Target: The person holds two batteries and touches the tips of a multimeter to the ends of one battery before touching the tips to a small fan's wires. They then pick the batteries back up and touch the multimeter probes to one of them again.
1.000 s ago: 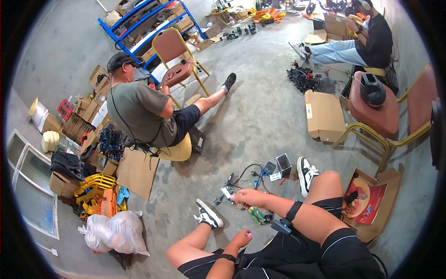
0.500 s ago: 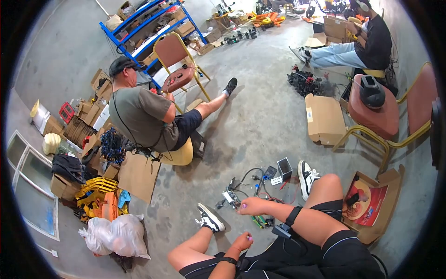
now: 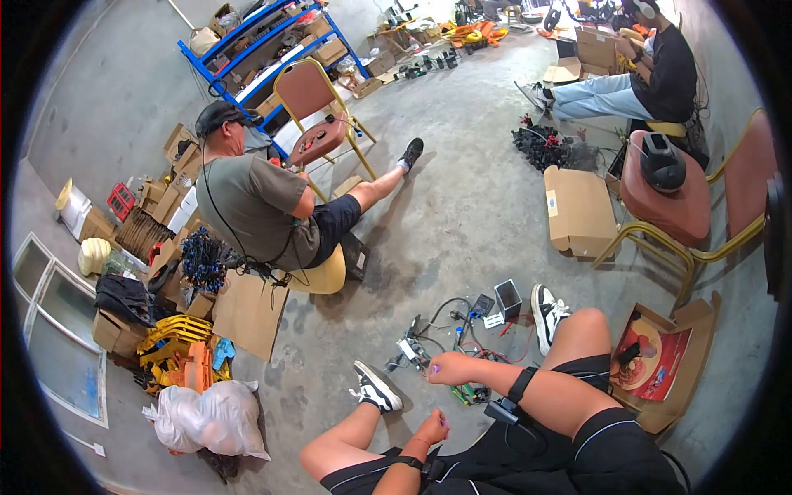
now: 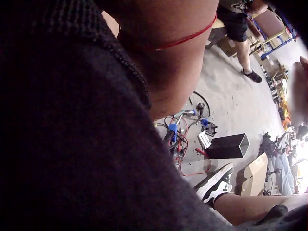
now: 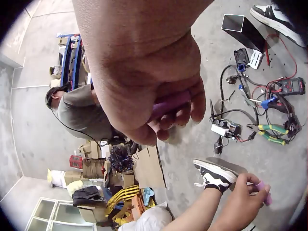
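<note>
My right hand (image 3: pixel 450 369) hangs above the floor parts, its fingers curled round a purple cylinder (image 5: pixel 173 105) in the right wrist view. Lower and nearer my lap, my left hand (image 3: pixel 431 426) pinches a second purple cylinder (image 5: pixel 268 199) between thumb and fingers. The two hands are apart. Beneath them on the floor lie a white and black electrical part (image 5: pixel 226 129), green-handled pliers (image 5: pixel 275 130), a multimeter (image 5: pixel 290 86) and tangled leads. Skin with a red string and a dark sleeve fill much of the left wrist view.
A dark rectangular tube (image 3: pixel 507 299) stands beside my shoe (image 3: pixel 548 318). An open carton (image 3: pixel 693 363) lies at the right by my knee. One person (image 3: pixel 256 194) sits ahead on the left, another (image 3: pixel 660 78) far right. White bags (image 3: pixel 210 417) lie at the left.
My right hand has drawn back towards my body, away from the white part on the floor. My left hand has barely moved.
</note>
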Tool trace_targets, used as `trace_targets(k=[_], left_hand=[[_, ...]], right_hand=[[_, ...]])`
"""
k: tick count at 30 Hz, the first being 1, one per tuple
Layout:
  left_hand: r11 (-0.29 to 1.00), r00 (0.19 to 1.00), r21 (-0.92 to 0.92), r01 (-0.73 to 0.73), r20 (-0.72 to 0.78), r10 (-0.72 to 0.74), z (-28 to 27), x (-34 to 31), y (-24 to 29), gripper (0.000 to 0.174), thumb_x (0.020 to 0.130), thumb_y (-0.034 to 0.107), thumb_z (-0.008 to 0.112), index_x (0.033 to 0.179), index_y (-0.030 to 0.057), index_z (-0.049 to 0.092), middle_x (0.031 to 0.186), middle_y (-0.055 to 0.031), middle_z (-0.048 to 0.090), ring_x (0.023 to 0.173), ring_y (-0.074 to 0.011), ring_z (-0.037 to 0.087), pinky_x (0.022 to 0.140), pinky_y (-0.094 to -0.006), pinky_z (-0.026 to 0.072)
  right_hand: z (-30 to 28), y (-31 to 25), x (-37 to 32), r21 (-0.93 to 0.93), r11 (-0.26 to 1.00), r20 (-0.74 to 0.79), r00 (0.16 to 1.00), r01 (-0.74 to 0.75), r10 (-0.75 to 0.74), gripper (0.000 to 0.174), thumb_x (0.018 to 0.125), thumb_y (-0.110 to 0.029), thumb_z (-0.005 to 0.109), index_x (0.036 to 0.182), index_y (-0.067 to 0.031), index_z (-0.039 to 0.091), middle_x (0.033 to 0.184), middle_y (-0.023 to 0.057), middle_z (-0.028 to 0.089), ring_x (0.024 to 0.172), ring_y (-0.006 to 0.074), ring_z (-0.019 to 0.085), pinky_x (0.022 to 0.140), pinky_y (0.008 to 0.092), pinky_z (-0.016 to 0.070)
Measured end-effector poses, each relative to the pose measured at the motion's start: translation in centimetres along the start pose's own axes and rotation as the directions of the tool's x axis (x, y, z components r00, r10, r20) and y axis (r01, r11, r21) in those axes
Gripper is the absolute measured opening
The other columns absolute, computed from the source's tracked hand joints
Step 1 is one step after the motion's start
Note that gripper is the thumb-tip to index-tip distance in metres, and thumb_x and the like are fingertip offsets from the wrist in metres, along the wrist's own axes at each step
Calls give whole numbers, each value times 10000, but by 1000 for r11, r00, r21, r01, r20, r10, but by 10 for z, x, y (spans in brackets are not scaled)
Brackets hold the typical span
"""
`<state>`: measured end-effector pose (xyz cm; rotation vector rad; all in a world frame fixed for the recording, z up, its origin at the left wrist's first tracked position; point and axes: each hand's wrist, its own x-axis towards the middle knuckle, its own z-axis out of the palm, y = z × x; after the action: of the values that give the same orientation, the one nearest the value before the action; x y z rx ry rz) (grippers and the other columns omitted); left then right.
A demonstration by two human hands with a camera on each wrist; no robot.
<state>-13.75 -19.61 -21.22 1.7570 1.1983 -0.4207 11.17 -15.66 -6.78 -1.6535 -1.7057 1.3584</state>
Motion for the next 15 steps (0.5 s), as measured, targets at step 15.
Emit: trace_targets(k=[15], left_hand=[[999, 1000, -30, -29, 9, 29, -1, -1, 0, 286, 816, 38, 675, 945, 18, 420, 795, -138, 664, 735, -239, 669, 689, -351, 515]], right_hand=[[2, 1, 1, -36, 999, -6, 1000, 14, -15, 429, 812, -425, 622, 1006, -43, 652, 983, 196, 666, 944, 359, 627, 825, 423, 480]])
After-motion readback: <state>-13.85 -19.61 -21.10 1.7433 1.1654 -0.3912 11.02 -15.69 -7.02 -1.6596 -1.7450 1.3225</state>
